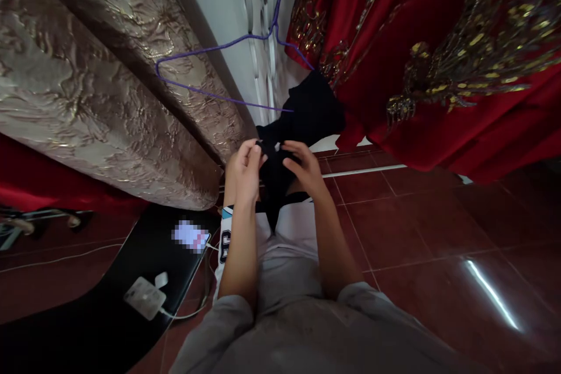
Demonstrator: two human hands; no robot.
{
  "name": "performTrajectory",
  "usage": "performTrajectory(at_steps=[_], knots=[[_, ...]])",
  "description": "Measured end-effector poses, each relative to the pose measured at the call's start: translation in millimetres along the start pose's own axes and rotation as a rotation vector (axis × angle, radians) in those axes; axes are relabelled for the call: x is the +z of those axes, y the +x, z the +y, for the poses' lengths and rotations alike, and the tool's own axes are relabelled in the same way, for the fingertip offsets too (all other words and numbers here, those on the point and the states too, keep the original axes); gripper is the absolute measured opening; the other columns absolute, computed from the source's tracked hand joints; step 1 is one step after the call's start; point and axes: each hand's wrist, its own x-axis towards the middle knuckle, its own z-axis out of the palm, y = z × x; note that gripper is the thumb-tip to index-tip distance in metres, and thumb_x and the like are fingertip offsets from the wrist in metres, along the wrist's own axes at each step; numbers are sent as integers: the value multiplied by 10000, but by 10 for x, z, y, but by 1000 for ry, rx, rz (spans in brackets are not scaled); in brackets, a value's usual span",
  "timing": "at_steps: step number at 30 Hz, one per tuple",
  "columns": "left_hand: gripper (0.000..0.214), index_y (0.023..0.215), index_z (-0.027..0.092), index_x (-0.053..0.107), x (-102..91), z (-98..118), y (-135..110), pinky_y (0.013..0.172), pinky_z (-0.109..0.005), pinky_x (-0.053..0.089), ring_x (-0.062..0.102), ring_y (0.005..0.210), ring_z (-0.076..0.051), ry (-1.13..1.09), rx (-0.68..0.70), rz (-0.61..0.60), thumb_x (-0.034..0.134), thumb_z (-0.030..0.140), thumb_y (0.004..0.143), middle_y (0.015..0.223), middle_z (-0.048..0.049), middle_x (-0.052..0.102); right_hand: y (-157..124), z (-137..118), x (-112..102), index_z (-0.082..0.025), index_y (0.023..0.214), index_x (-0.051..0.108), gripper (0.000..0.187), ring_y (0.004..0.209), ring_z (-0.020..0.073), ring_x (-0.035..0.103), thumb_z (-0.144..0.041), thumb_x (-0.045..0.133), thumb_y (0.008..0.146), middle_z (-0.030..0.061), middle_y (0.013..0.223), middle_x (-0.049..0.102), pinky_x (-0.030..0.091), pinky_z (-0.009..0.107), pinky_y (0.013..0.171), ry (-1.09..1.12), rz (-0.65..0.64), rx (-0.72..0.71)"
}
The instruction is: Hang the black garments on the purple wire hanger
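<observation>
A black garment (pixel 315 108) hangs over one side of a purple hanger (pixel 210 47), and its lower part drapes down in front of my knees. My left hand (pixel 248 166) is closed in a pinch on the garment's edge. Across from it, my right hand (pixel 305 168) is at the garment with thumb and forefinger apart. A small white spot (pixel 277 146), too small to name, shows on the black cloth close to my right fingertips.
Beige embossed fabric (pixel 144 99) hangs at left, a red sequined garment (pixel 416 58) at right. A black bench (pixel 83 315) at lower left bears a lit phone (pixel 191 236) and a pale device (pixel 144 298) with a white cable.
</observation>
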Motion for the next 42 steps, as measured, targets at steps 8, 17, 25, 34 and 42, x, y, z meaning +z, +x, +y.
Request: performTrajectory(at_steps=[8,17,25,34,42], knots=[[428,1152,233,689,3,147,32,1163,-417,432,575,1298,-278,303,204,-406,477,580,1018,1276,-103,654,-40,-482,93,-183,756,589,182,705,148,539,-323,550,864,3,735,587,445,259,644,-46,-194,28],[222,818,198,642,-577,-20,302,706,-306,503,592,668,-201,778,212,-837,513,309,961,722,-37,623,804,-460,88,-200,1003,677,243,1026,210,650,-162,559,795,45,1024,707,493,323,956,-328,29,-304],[356,1230,208,651,-1272,-45,493,801,-378,550,691,853,-298,1454,101,-631,531,255,899,958,-113,702,822,-109,-232,-200,1069,709,373,973,193,676,-103,456,812,31,1006,726,515,329,919,-271,-69,-299],[177,1001,201,650,-1311,915,1051,1221,-509,345,535,1325,-331,1013,523,-353,608,224,831,1319,-116,640,851,-375,-845,-192,773,659,133,697,134,557,-154,553,844,-12,700,573,460,270,689,-383,26,-330],[247,1183,239,580,-456,1249,1290,1177,-513,415,577,1297,-293,892,717,-458,584,298,943,1307,-113,634,658,-442,-492,-198,945,742,173,870,208,693,-240,594,867,40,897,735,570,357,834,-281,-38,-288]])
